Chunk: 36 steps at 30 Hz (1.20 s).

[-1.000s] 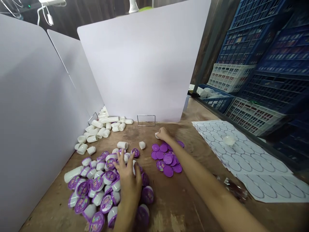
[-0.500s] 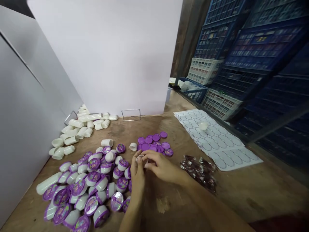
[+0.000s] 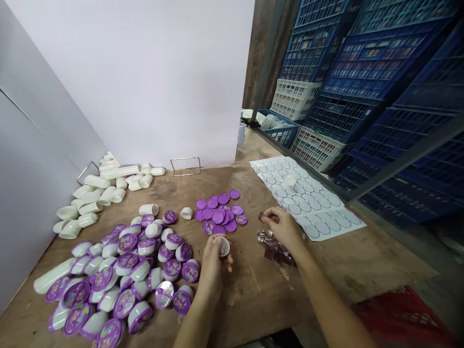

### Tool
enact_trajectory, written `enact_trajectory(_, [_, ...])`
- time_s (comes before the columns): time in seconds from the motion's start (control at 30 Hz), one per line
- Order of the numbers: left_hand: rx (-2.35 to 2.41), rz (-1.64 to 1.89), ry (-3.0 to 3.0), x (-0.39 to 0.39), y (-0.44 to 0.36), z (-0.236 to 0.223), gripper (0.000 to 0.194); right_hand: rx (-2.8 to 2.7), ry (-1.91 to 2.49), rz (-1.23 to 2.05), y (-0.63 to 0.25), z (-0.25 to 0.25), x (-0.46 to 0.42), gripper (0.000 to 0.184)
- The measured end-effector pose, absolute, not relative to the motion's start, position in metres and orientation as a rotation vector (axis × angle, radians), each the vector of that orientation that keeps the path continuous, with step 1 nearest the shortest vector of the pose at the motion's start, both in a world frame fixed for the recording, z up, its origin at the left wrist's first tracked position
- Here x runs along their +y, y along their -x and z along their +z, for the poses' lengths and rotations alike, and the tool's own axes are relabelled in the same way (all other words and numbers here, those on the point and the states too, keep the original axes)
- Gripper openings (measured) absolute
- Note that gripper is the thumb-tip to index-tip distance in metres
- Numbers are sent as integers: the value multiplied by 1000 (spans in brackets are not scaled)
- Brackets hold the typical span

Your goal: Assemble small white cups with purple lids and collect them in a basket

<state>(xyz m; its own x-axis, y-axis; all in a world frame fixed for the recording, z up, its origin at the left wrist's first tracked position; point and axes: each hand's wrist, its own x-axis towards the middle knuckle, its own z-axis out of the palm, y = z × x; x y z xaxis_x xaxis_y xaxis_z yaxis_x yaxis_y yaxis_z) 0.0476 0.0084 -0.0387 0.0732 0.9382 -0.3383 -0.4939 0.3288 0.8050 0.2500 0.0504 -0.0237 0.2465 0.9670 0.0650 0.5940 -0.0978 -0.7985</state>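
Observation:
My left hand (image 3: pixel 213 263) is wrapped round a small white plastic cup (image 3: pixel 224 247), its open mouth facing up towards me. A small dark brown packet (image 3: pixel 261 216) sits pinched between the fingertips of my right hand (image 3: pixel 282 226). Just below that hand lies a pile of shiny brown packets (image 3: pixel 276 251). Beyond the left hand are loose purple lids (image 3: pixel 218 217), some with printed pictures. To its left spreads a heap of white cups with purple lids on (image 3: pixel 126 263).
Stacked empty white cups (image 3: pixel 90 193) lie at the back left, by a white panel (image 3: pixel 145 87). Sheets printed with circles (image 3: pixel 311 203) lie at the right with one white cup (image 3: pixel 290 180) on them. Blue crates (image 3: pixel 348 72) stand behind; a red crate (image 3: pixel 402 314) is lower right.
My right hand has left the cup in my left hand and moved right to the brown packets, where it now pinches one. The view has shifted slightly to the right.

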Motion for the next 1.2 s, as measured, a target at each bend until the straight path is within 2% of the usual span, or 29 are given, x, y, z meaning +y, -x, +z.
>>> enact_trajectory(0.1, [921, 1204, -529, 6, -51, -41, 40, -1431, 1320, 1041, -193, -12, 34, 6])
enact_trajectory(0.23, [907, 1326, -676, 3, -50, -46, 33, -1727, 1320, 697, -143, -13, 16, 14])
enact_trajectory(0.33, [1021, 1328, -733, 3, -40, -46, 31, -1907, 1261, 772, -151, -15, 28, 22])
enact_trajectory(0.4, [1080, 1306, -705, 6, -32, -41, 32, -1864, 1362, 836, -169, -18, 51, 24])
enact_trajectory(0.53, [1100, 1363, -742, 11, -22, -27, 30, -1695, 1824, 441, -205, -34, 102, 27])
enact_trajectory(0.6, [1087, 1372, -726, 12, -22, -22, 31, -1683, 1893, 384, -214, -42, 116, 30])
enact_trajectory(0.7, [1106, 1321, -652, 11, -25, -21, 39, -1639, 1893, 410, -214, -41, 113, 14])
enact_trajectory(0.8, [1148, 1287, -590, 11, -29, -23, 46, -1578, 1668, 436, -198, -27, 84, 13])
enact_trajectory(0.93, [1120, 1287, -656, 12, -34, -26, 35, -1875, 1028, 347, -163, -17, 36, 34])
enact_trajectory(1.0, [1100, 1292, -702, 12, -35, -25, 35, -1993, 877, 257, -150, -22, 22, 44])
enact_trajectory(1.07, [1074, 1252, -685, 9, -34, -20, 45, -1994, 897, 222, -145, -29, 16, 50])
enact_trajectory(1.2, [937, 1157, -503, 3, -27, -4, 86, -1943, 1018, 228, -147, -36, 12, 59])
